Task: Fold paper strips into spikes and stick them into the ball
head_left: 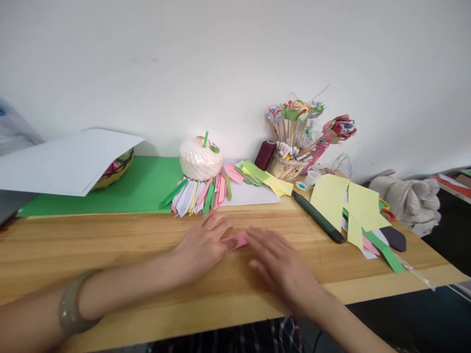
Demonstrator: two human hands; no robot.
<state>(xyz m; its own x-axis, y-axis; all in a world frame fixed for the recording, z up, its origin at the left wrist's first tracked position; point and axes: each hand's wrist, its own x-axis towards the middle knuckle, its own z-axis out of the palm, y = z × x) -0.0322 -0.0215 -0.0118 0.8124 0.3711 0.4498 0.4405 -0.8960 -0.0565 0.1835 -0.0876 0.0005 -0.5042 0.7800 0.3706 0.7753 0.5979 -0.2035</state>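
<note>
Between my hands, flat on the wooden table, lies a small folded strip of pink paper (pixel 240 239). The curled fingers and thumb of my left hand (pixel 204 242) grip its left end. My right hand (pixel 281 267), somewhat blurred, lies over the other end with its fingers stretched out. Just behind them, a fanned bundle of folded paper strips (pixel 195 196) in white, green, pink and yellow rests in front of a white, round textured object (pixel 201 159) with a green stick in its top.
At right lie a dark pen-like tool (pixel 318 217) and yellow paper pieces (pixel 331 200). Paper flowers (pixel 296 110) stand in a basket (pixel 287 168) beside a dark red thread spool (pixel 265 155). At left, white sheets (pixel 69 159) overhang a green sheet (pixel 150 184). A rumpled cloth (pixel 408 201) sits far right.
</note>
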